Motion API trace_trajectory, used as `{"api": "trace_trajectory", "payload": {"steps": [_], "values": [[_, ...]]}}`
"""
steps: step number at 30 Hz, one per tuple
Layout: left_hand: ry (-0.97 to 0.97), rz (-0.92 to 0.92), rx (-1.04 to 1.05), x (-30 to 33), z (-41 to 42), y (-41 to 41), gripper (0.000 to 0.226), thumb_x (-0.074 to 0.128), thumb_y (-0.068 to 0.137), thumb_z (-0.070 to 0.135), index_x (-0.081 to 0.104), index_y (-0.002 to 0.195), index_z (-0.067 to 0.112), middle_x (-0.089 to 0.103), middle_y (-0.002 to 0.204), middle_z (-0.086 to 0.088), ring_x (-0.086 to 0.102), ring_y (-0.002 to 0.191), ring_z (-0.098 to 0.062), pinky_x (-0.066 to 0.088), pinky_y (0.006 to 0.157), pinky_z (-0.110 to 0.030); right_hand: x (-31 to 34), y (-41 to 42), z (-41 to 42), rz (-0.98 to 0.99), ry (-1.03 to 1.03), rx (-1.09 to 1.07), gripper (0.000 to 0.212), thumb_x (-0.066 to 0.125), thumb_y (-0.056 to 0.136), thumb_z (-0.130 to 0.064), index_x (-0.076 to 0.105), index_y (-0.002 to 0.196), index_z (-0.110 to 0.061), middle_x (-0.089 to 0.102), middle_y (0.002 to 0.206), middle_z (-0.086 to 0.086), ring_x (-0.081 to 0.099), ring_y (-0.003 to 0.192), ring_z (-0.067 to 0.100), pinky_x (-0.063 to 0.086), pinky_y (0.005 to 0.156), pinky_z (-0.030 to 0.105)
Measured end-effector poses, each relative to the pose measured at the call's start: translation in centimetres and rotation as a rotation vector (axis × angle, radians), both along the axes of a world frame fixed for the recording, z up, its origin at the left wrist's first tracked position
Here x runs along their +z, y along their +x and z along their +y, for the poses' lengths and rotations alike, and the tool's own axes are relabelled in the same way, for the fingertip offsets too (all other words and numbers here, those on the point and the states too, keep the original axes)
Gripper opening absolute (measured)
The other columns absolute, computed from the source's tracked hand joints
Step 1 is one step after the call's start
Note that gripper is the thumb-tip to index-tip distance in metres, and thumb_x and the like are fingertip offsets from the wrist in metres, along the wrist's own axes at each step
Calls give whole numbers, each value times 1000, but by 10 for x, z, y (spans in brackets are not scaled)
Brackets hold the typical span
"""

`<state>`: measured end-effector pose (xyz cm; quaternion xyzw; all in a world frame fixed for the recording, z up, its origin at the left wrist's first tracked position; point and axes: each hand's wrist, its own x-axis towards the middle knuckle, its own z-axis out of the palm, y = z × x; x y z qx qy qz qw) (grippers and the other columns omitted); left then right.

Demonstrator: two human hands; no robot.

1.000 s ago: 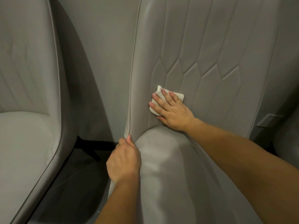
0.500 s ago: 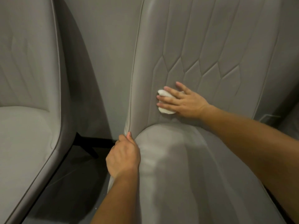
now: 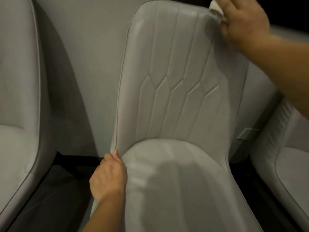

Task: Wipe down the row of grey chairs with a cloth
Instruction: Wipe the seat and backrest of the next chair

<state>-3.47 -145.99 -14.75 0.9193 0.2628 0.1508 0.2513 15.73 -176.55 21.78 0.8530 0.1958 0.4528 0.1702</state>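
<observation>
Where my right hand (image 3: 242,20) meets the top right corner of the middle chair (image 3: 175,97), the cloth (image 3: 216,10) sits under my fingers, bunched white, showing only at their tips against the backrest's upper edge. Right hand: fingers curled over the cloth, holding it to the corner; motion blur hides finer detail. Left hand (image 3: 108,178): gripping the chair's left side edge where backrest meets seat, thumb up along the piping. Left chair (image 3: 18,114): beside, apart, across a dark floor gap. Right chair (image 3: 287,164): near, partly behind my right forearm. Wall (image 3: 93,47): grey, behind all three.
</observation>
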Motion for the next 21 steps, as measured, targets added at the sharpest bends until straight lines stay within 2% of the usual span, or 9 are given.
{"api": "trace_trajectory", "payload": {"steps": [3, 6, 9, 13, 16, 18, 21], "values": [[1, -9, -7, 0, 0, -1, 54, 10, 101, 49, 50, 81, 19, 51, 60, 2, 48, 49, -16, 40, 48, -31, -25, -5, 3, 233, -153, -20, 59, 29, 103, -42, 25, 157, -19, 16, 164, 17, 15, 149, 40, 9, 121, 51], [6, 4, -5, 1, 0, -1, 55, 8, 100, 50, 50, 81, 20, 51, 60, 3, 47, 49, -15, 37, 47, -30, -56, 0, 20, 242, -16, -61, 56, 20, 104, -48, 18, 158, -32, 4, 167, 7, -2, 152, 35, -5, 119, 56], [-8, 28, 8, -1, 1, 3, 53, 7, 100, 52, 46, 79, 23, 51, 61, 4, 48, 50, -14, 39, 48, -30, -75, 4, 33, 193, 31, -98, 53, 17, 105, -49, 13, 157, -38, 3, 167, 3, -4, 152, 34, -4, 120, 59], [-13, 30, 24, -1, 1, 4, 51, 4, 98, 55, 39, 74, 27, 51, 59, 4, 49, 48, -13, 37, 46, -29, -71, 5, 30, 173, 24, -85, 61, 21, 100, -63, 11, 157, -40, 7, 167, 2, 3, 153, 31, 4, 120, 57], [-6, 34, 34, 2, 1, 4, 53, 2, 97, 55, 40, 76, 27, 51, 60, 4, 49, 49, -13, 36, 47, -29, -55, 6, 24, 163, -43, -68, 64, 15, 98, -68, 18, 155, -41, 18, 164, 3, 14, 149, 32, 17, 113, 56], [-9, 46, 33, 3, 0, 3, 53, 5, 99, 54, 44, 79, 25, 52, 62, 3, 50, 51, -15, 43, 51, -31, -46, 8, 22, 173, -62, -37, 63, 15, 98, -69, 24, 153, -42, 23, 162, 4, 19, 146, 34, 21, 109, 55], [-10, 56, 15, 7, -1, 1, 53, 10, 101, 50, 51, 84, 20, 54, 64, 1, 52, 54, -18, 48, 55, -34, -48, 14, 19, 161, -80, -41, 59, 13, 100, -65, 17, 155, -44, 12, 166, 2, 6, 151, 33, 13, 113, 61]]}}
